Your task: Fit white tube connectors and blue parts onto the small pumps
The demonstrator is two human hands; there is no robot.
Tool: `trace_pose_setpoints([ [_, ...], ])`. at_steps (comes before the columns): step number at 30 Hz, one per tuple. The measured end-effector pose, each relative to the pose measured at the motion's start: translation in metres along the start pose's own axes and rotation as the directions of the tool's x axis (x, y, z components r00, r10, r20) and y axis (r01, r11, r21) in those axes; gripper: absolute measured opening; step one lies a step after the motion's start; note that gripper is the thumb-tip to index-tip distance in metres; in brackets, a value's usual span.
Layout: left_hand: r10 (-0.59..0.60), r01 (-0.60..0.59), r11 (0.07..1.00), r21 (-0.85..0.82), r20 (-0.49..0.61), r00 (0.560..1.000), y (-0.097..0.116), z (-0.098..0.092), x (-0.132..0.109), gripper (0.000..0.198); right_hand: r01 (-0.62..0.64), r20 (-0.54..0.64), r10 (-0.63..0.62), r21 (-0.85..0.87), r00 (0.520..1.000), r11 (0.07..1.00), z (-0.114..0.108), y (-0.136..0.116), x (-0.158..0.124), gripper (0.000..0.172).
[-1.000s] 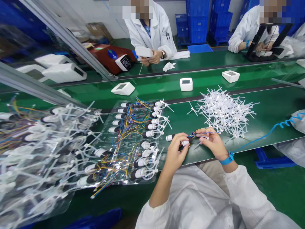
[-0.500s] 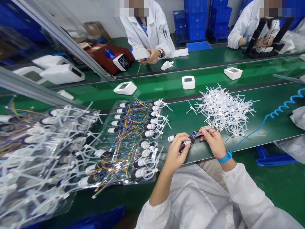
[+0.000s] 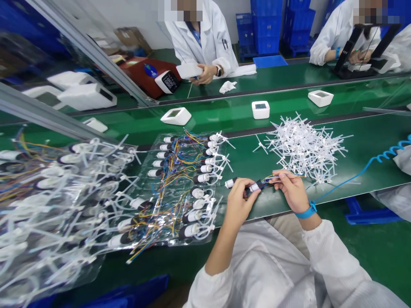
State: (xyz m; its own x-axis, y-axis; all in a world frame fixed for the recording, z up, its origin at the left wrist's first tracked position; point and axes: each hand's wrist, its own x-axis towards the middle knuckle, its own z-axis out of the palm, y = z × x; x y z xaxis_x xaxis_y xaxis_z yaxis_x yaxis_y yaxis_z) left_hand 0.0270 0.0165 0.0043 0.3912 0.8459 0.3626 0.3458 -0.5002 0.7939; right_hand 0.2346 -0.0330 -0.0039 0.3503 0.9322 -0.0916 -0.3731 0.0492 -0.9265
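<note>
My left hand (image 3: 240, 197) is closed around a small white-and-black cylindrical part (image 3: 254, 187) just above the front of the green bench. A second white-and-black cylinder (image 3: 230, 183) shows beyond the left fingers; whether it is held or lying there I cannot tell. Thin coloured wires (image 3: 267, 179) run from the held part to my right hand (image 3: 290, 188), whose thumb and fingers pinch them. A blue wrist strap (image 3: 306, 211) circles my right wrist. Just beyond that hand lies a heap of white branched tube pieces (image 3: 305, 147).
Wired cylinders with tubes (image 3: 192, 192) lie in rows in a clear plastic tray (image 3: 144, 188), with more trays stacked at left. White devices (image 3: 260, 110) sit on the green belt behind. A blue coiled cord (image 3: 356, 173) crosses at right. Two co-workers (image 3: 205, 38) sit opposite.
My right hand has drawn slightly right, and the wires between my hands look straighter. The white devices on the belt have shifted right. The view has moved a little.
</note>
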Motion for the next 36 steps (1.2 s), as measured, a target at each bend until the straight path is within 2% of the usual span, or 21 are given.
trace_pose_setpoints([
  [8, 0.027, -0.025, 0.999, 0.037, -0.050, 0.998, -0.003, 0.001, -0.001, 0.007, -0.014, -0.073, 0.017, 0.052, 0.997, 0.999, 0.008, -0.009, -0.001, 0.046],
  [11, 0.037, -0.036, 0.998, 0.043, -0.039, 0.999, -0.003, 0.002, -0.002, 0.015, -0.022, -0.079, 0.029, 0.087, 0.996, 0.996, 0.009, -0.010, -0.001, 0.049],
  [14, 0.041, -0.041, 0.999, 0.026, 0.020, 0.999, -0.002, 0.002, -0.003, 0.024, -0.018, -0.070, 0.025, 0.104, 0.997, 0.994, 0.009, -0.010, 0.000, 0.048],
  [16, 0.052, -0.053, 0.999, 0.008, 0.036, 0.998, -0.001, 0.002, -0.002, 0.019, -0.018, -0.067, 0.025, 0.103, 0.997, 0.994, 0.009, -0.009, 0.000, 0.047],
  [19, 0.065, -0.066, 0.998, -0.019, -0.007, 0.998, 0.000, 0.000, -0.001, 0.013, -0.020, -0.065, 0.026, 0.093, 0.998, 0.995, 0.008, -0.009, 0.000, 0.047],
  [23, -0.009, 0.007, 0.999, -0.045, -0.032, 0.999, 0.001, -0.002, 0.000, 0.018, -0.015, -0.069, 0.021, 0.087, 0.997, 0.996, 0.008, -0.010, 0.001, 0.050],
  [28, -0.095, 0.104, 0.980, -0.167, 0.058, 0.994, 0.000, -0.002, -0.004, 0.019, -0.005, -0.063, 0.011, 0.107, 0.998, 0.994, 0.007, -0.010, 0.001, 0.050],
  [31, -0.155, 0.169, 0.943, -0.288, 0.071, 0.985, -0.002, -0.001, -0.008, 0.025, -0.004, -0.053, 0.010, 0.118, 0.999, 0.993, 0.006, -0.010, 0.000, 0.046],
  [33, -0.192, 0.203, 0.907, -0.369, 0.067, 0.979, -0.004, 0.000, -0.010, 0.031, -0.005, -0.047, 0.011, 0.119, 0.999, 0.993, 0.006, -0.010, -0.001, 0.046],
  [36, -0.194, 0.183, 0.892, -0.414, 0.016, 0.981, -0.005, 0.001, -0.011, 0.034, -0.014, -0.046, 0.020, 0.115, 0.999, 0.993, 0.005, -0.011, -0.002, 0.050],
])
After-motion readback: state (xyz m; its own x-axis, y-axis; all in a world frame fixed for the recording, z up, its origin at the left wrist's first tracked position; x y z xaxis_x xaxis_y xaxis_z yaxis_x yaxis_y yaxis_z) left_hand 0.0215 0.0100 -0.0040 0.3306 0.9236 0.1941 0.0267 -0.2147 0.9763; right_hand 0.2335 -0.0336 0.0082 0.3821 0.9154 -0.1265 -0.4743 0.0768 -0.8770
